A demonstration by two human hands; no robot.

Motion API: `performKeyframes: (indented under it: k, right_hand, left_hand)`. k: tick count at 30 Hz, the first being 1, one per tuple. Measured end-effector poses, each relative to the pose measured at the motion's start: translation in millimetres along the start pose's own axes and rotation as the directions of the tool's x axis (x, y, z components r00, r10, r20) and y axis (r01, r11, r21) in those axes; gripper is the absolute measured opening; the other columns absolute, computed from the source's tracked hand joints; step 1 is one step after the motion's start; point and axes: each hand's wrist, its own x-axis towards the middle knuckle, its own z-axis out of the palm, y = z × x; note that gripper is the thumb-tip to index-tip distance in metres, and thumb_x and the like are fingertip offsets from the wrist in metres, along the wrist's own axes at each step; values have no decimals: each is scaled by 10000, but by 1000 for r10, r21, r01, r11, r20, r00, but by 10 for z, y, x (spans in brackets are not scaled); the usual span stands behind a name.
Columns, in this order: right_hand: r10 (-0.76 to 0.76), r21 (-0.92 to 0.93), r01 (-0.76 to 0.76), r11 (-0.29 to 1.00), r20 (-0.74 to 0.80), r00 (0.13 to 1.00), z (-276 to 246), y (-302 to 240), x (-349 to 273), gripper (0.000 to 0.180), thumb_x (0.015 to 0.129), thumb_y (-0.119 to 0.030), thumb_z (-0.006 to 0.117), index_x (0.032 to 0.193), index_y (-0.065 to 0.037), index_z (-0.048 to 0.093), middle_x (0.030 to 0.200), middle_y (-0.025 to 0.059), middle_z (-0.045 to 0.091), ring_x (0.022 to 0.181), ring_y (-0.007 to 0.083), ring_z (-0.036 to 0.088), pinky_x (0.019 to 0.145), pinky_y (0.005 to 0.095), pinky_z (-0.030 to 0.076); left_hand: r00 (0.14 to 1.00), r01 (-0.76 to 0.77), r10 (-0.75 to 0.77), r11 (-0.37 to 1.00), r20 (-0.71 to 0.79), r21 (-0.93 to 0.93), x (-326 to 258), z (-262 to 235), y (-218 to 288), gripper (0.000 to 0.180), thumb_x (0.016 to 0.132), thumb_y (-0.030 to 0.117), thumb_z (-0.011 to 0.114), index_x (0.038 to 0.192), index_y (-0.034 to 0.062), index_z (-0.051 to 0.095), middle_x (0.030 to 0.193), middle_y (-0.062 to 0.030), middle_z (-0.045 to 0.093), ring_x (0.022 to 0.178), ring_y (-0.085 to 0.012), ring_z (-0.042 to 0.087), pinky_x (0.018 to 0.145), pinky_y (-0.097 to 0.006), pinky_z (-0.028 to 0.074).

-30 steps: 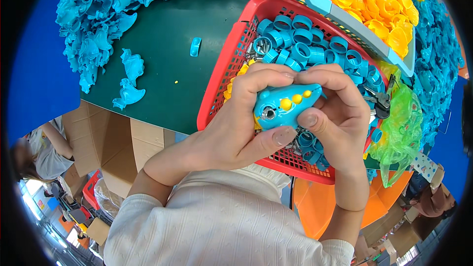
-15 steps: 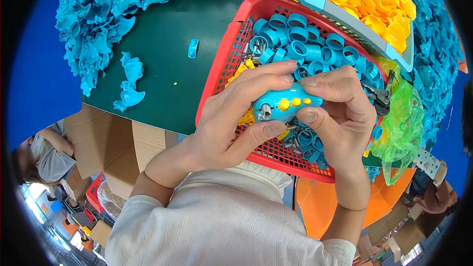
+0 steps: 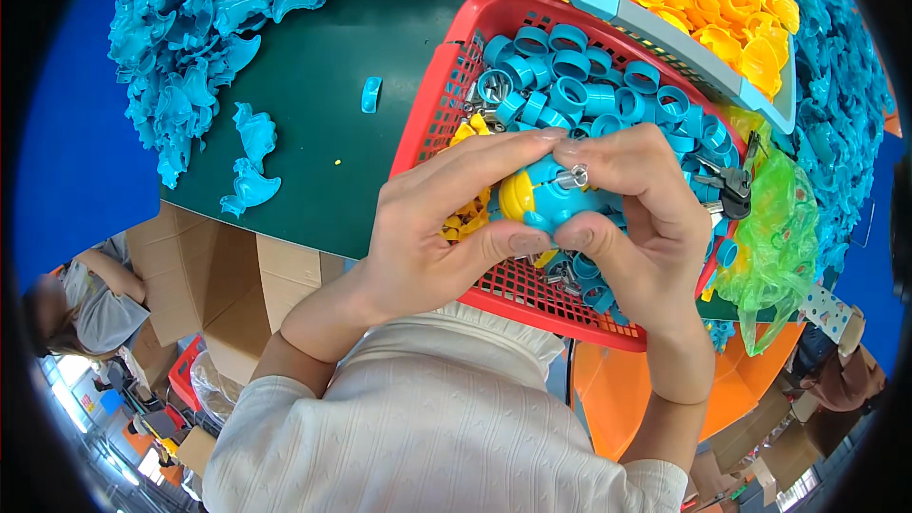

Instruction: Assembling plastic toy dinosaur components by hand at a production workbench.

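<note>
- Hands: left hand [image 3: 427, 237] and right hand [image 3: 646, 218] close their fingers [image 3: 494, 157] around a blue-and-yellow plastic toy [image 3: 546, 199].
- Toy sits between the fingertips, above the red basket [image 3: 446, 95] of blue rings [image 3: 570, 85].
- Likely light, rigid, smooth; best gripped at its rounded sides, clear of the metal pin [image 3: 573, 177].

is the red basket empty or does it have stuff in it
Not empty: the red basket holds many blue rings and some yellow pieces.

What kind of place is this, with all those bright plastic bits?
Probably a toy-making workshop. Both hands hold a blue and yellow toy over a red basket of blue rings. Heaps of blue plastic parts cover the green table, with cardboard boxes below.
</note>
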Motion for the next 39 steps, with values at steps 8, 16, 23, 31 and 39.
performKeyframes:
  k: [8,16,23,31,39]
  right_hand:
    - [24,-23,-24,999,35,999,11,-18,-2,409,716,-195,733,1036,-2,567,1045,113,547,958,197,512,832,301,421]
    - [-89,-359,93,929,28,996,27,-23,16,504,690,-229,740,1102,-17,543,1098,120,514,993,228,516,844,311,424]
    - [-37,-184,39,982,14,999,-3,-8,6,427,689,-204,733,1044,-12,593,1105,127,512,1007,229,516,850,325,428]
    - [-204,-420,242,874,135,970,83,-58,29,573,639,-167,765,1137,-22,521,1144,156,514,1016,274,523,840,344,441]
    - [-67,-231,76,970,44,997,41,-136,23,653,592,20,726,1199,71,491,1195,239,517,1071,347,543,883,361,453]
  left_hand:
    - [997,37,-43,995,-59,-90,-7,48,7,486,760,120,686,1194,-8,507,1163,-153,558,1017,-244,574,872,-337,462]
    - [996,-83,79,991,-47,-107,21,-7,-61,465,785,85,643,1212,-10,486,1242,-171,494,1146,-277,489,956,-357,400]
    - [994,-96,97,995,41,-33,32,-31,-34,477,781,61,625,1230,-3,477,1259,-178,482,1189,-304,455,974,-381,381]
    - [978,-14,-11,993,-209,-120,15,28,-9,519,745,102,720,1190,-4,475,1188,-119,455,1089,-186,496,870,-291,458]
    - [999,-15,-6,918,-51,-397,8,-2,43,839,691,49,746,1351,-70,241,1380,-165,309,1238,-244,378,947,-343,431]
